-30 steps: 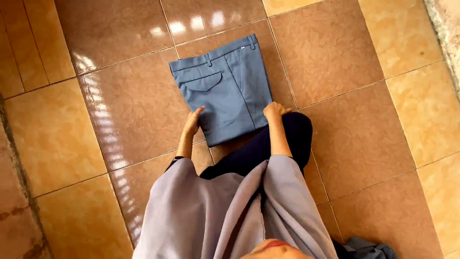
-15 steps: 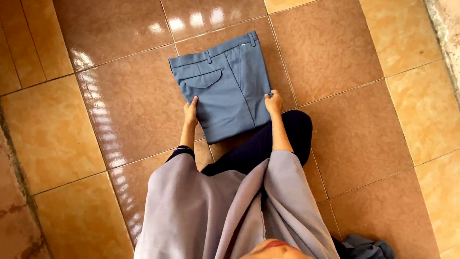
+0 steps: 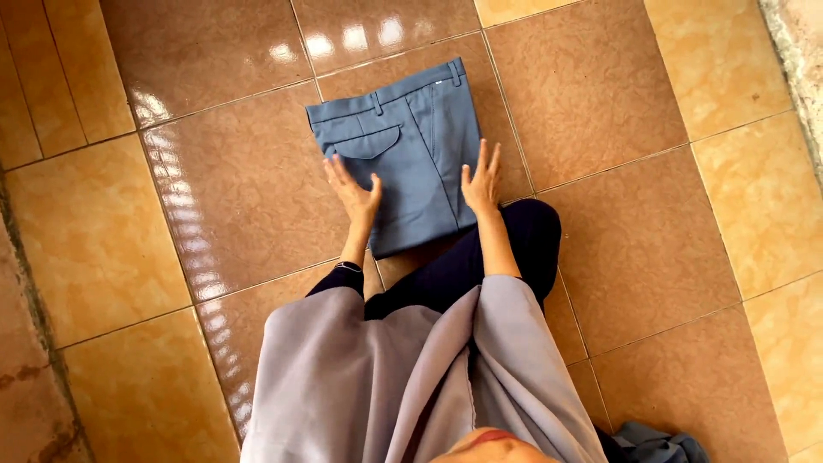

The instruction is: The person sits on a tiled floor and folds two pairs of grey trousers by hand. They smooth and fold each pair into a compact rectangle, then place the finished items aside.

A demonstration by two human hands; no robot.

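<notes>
Blue-grey folded trousers (image 3: pixel 411 154) lie flat on the brown tiled floor, waistband at the far end, a flap pocket showing. My left hand (image 3: pixel 353 193) rests flat on the left edge of the fold, fingers spread. My right hand (image 3: pixel 483 182) lies flat on the right edge, fingers spread. Both palms press down on the cloth and hold nothing.
Glossy brown and tan floor tiles (image 3: pixel 643 223) surround the trousers. My dark trouser knee (image 3: pixel 531 244) and a long grey garment (image 3: pixel 411 377) fill the lower middle. A bundle of blue-grey cloth (image 3: pixel 656 444) lies at the bottom right. A rough grey edge (image 3: pixel 793 60) runs along the far right.
Both hands have slid forward from the near edge of the folded trousers up along its two sides, with the fingers now spread flat on the cloth.
</notes>
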